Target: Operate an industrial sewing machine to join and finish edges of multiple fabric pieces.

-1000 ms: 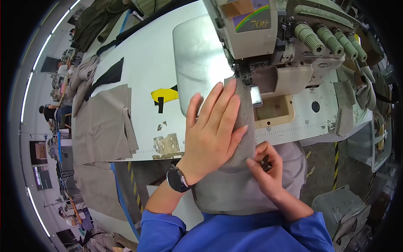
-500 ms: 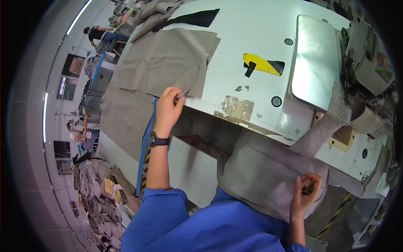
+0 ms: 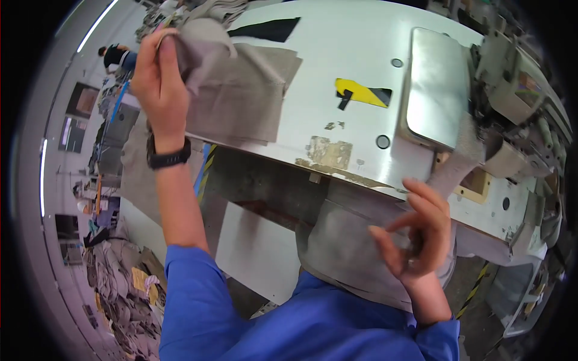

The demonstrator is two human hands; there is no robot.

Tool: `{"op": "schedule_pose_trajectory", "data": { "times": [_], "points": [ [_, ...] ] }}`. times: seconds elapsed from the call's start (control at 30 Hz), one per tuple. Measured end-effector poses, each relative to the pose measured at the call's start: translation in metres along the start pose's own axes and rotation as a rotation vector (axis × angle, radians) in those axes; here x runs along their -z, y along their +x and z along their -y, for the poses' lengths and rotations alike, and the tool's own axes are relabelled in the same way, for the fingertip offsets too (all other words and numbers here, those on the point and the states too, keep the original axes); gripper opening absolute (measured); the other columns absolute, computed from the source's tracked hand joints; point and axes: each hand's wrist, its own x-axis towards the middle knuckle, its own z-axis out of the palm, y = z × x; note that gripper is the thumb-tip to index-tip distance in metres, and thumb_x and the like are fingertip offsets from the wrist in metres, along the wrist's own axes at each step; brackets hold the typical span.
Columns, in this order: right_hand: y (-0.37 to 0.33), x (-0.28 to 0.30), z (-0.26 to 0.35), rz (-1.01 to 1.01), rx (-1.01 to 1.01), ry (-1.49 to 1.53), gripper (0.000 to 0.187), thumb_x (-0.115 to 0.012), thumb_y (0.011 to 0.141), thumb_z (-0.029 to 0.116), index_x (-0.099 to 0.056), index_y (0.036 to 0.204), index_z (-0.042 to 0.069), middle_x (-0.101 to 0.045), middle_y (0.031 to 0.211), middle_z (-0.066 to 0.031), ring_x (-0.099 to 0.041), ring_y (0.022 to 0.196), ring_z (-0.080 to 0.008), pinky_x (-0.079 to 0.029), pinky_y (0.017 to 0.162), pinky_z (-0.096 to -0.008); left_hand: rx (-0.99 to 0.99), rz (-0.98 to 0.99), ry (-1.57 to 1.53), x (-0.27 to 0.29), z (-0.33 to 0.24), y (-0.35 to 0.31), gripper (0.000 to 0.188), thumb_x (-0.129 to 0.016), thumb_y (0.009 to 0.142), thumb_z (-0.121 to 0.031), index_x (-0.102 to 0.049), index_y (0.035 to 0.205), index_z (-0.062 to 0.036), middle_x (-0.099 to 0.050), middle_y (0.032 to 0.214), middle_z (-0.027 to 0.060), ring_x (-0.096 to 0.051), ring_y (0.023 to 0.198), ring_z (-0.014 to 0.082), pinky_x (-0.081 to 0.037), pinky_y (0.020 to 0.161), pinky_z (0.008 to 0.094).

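My left hand (image 3: 161, 84) is raised at the table's far left, its fingers closed on the edge of a grey-brown fabric piece (image 3: 208, 51). The held piece curls up over a stack of flat grey-brown fabric panels (image 3: 241, 102). My right hand (image 3: 421, 234) hovers above the grey fabric (image 3: 343, 234) draped over the front edge by my lap. Its thumb and forefinger are spread, while the other fingers curl around a small object with a metallic glint, mostly hidden. A narrow textured fabric strip (image 3: 454, 165) runs from the sewing machine (image 3: 506, 153) toward the table edge.
On the white table (image 3: 313, 66) lie a black fabric scrap (image 3: 268, 29) and yellow-and-black tape (image 3: 364, 91). A raised metal plate (image 3: 436, 87) stands by the machine. Cloth heaps (image 3: 117, 289) fill the lower left. A person (image 3: 114, 58) works far off.
My left hand has moved up and left and now lifts a fabric piece. My right hand has risen toward the table edge, with its thumb and forefinger opening out.
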Motion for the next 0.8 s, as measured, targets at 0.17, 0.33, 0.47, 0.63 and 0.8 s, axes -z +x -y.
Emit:
{"op": "schedule_pose_trajectory", "data": {
  "times": [0.17, 0.33, 0.47, 0.63, 0.8],
  "points": [
    [0.045, -0.045, 0.004, 0.091, 0.237, -0.162, 0.036, -0.073, 0.068, 0.011, -0.059, 0.100, 0.003, -0.064, 0.100, -0.0135, -0.057, 0.054, -0.0145, -0.045, 0.044, -0.0253, -0.405, 0.140, 0.009, 0.009, -0.104, -0.069, 0.016, -0.056, 0.089, -0.012, -0.061, 0.095, 0.0014, -0.062, 0.055, 0.0027, -0.060, 0.052, 0.0206, -0.050, 0.060, 0.0311],
    [0.057, -0.047, 0.010, 0.358, 0.085, 0.154, 0.024, -0.066, 0.067, 0.004, -0.060, 0.090, 0.003, -0.063, 0.079, -0.0085, -0.062, 0.059, -0.0214, -0.047, 0.048, -0.0317, -0.221, 0.107, 0.124, 0.011, -0.086, -0.052, 0.024, -0.050, 0.096, -0.018, -0.060, 0.102, 0.0038, -0.067, 0.071, 0.0111, -0.058, 0.050, 0.0148, -0.048, 0.054, 0.0272],
    [0.072, -0.033, 0.030, 0.029, -0.013, 0.587, 0.009, -0.063, 0.075, 0.000, -0.058, 0.082, 0.001, -0.059, 0.064, -0.0037, -0.062, 0.059, -0.0174, -0.043, 0.047, -0.0310, -0.468, -0.252, 0.282, -0.039, -0.106, 0.050, 0.031, -0.057, 0.093, -0.023, -0.059, 0.107, 0.0046, -0.066, 0.079, 0.0093, -0.057, 0.051, 0.0116, -0.048, 0.055, 0.0257],
    [0.026, 0.041, 0.026, -0.194, -0.771, 0.962, 0.021, -0.059, 0.091, 0.010, -0.054, 0.074, 0.000, -0.052, 0.064, 0.0072, -0.045, 0.057, -0.0040, -0.035, 0.050, -0.0254, 0.021, 0.834, -0.512, -0.154, -0.179, 0.024, 0.021, -0.073, 0.079, -0.017, -0.063, 0.094, -0.0046, -0.064, 0.083, 0.0020, -0.058, 0.063, 0.0164, -0.045, 0.055, 0.0297],
    [-0.010, 0.060, -0.030, -0.157, -0.633, -0.015, 0.023, -0.070, 0.078, 0.002, -0.051, 0.067, -0.004, -0.053, 0.079, -0.0069, -0.037, 0.056, -0.0106, -0.029, 0.050, -0.0262, -0.431, 0.690, -0.344, -0.199, -0.194, -0.041, 0.007, -0.063, 0.081, -0.002, -0.059, 0.085, 0.0002, -0.055, 0.079, 0.0091, -0.054, 0.068, 0.0229, -0.040, 0.056, 0.0279]
  ]
}}
